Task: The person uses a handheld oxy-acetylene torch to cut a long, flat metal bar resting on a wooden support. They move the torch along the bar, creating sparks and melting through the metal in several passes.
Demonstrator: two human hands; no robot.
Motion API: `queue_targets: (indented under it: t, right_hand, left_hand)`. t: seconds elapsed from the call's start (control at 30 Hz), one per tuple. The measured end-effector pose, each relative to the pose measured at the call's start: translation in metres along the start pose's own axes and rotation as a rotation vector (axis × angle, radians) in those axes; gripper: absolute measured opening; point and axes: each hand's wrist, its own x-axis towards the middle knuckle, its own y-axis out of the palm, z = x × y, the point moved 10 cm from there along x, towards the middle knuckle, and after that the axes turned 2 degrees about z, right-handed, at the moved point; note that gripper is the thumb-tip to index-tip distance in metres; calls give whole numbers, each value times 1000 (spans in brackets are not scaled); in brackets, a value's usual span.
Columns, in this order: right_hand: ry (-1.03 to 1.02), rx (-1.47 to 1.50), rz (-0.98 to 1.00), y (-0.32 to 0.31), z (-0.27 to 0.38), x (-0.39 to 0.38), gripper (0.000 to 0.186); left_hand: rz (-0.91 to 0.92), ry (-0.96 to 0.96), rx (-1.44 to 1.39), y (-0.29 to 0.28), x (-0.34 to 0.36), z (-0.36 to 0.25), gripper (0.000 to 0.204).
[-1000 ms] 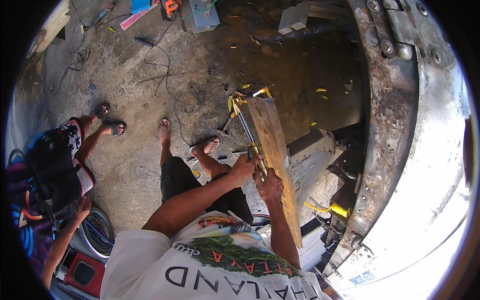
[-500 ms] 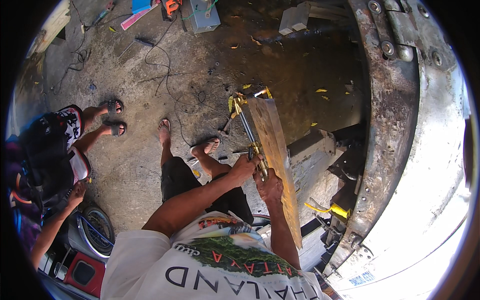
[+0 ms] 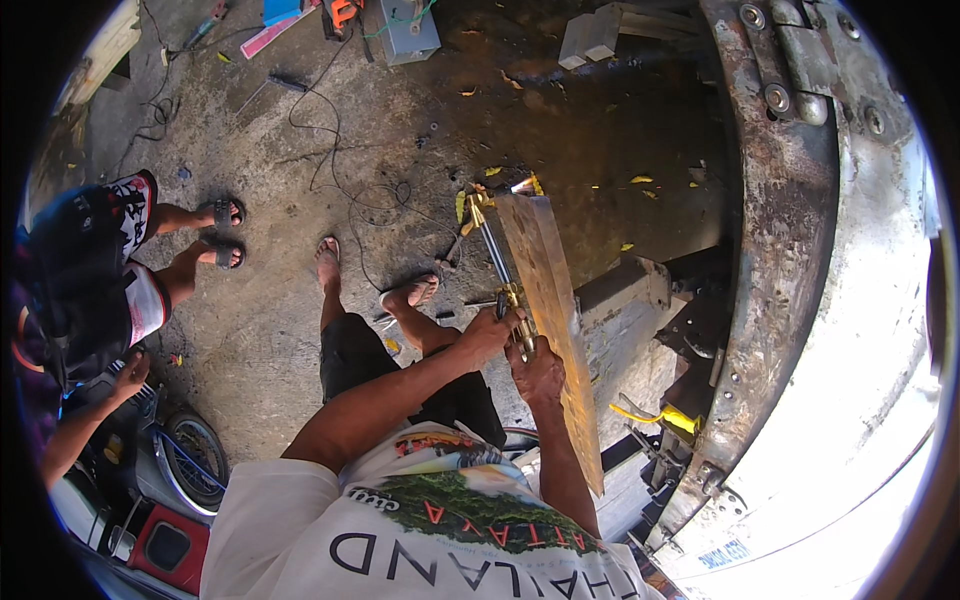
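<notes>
My left hand (image 3: 487,336) is closed around the brass valve body of a cutting torch (image 3: 490,245), and my right hand (image 3: 539,373) grips its rear end just behind. The torch's long tubes run away from me to an angled brass head. At that head, a bright flame (image 3: 522,186) glows by the far end of a long rusty metal bar (image 3: 545,260). This bar lies along the right side of the torch and passes beside my right forearm. My fingers partly hide the torch's handle.
A grey metal block (image 3: 625,290) and a large rusty, white-painted metal structure (image 3: 785,220) stand at right. Cables (image 3: 335,150) lie across the concrete floor. A person in sandals (image 3: 228,233) stands at left, near a motorbike wheel (image 3: 195,460). A grey box (image 3: 410,35) sits far off.
The glow at the torch tip looks more spread out, and a small spark shows to its right. The other person's body and hand have shifted left. My hands hold nearly the same position.
</notes>
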Motion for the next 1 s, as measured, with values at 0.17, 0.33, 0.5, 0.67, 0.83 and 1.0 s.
queue_targets:
  t: [0.17,0.33,0.5,0.67,0.83,1.0]
  right_hand:
    - [14,12,20,1,-2,0,51]
    - [13,27,29,2,1,0,50]
    - [30,26,33,1,0,-1,50]
    - [-5,7,15,0,3,-1,50]
    - [0,-1,6,-2,2,0,51]
    - [28,-19,23,-1,1,1,51]
  left_hand:
    - [19,-17,6,0,7,8,54]
    - [1,11,-66,-4,15,15,54]
    - [19,-17,0,1,2,1,51]
    - [46,-14,5,-1,5,5,50]
    - [51,-28,-33,3,3,4,54]
    - [43,-30,7,2,0,-1,58]
